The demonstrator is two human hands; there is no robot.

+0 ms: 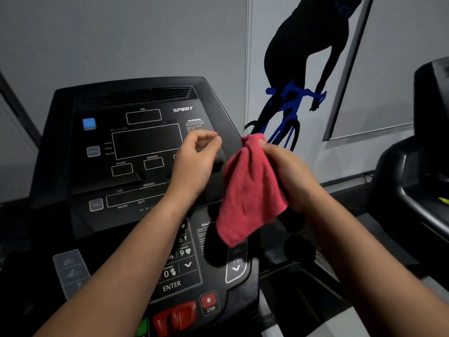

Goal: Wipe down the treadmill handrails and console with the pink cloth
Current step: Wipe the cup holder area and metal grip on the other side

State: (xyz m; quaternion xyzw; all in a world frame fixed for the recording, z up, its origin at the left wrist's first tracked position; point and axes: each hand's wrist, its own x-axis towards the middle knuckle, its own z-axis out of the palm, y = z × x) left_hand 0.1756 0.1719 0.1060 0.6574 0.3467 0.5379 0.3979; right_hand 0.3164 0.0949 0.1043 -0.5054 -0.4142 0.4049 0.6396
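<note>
The pink terry cloth (247, 190) hangs in the air at the centre right of the frame, in front of the right edge of the black treadmill console (136, 147). Whether it touches the console cannot be told. It is a soft, nubby, rose-toned pink, bunched to a narrow tip at the top and widening downward into a loose folded flap whose lower corner hangs over the keypad area. The right hand (289, 176) grips it from the right, fingers curled round the bunched upper part. The left hand (194, 164) is just left of the cloth and apart from it. It holds nothing, and its fingers curl in toward the thumb in front of the dark display panel.

The console fills the left and middle of the frame, its slanted right edge running down behind the cloth. A red stop button (208, 300) sits at bottom centre. Right of that edge lies an open gap, then a second black machine (427, 154) at the right border. The grey wall (121, 32) behind carries a black-and-blue cyclist decal (298, 76) in the upper right.
</note>
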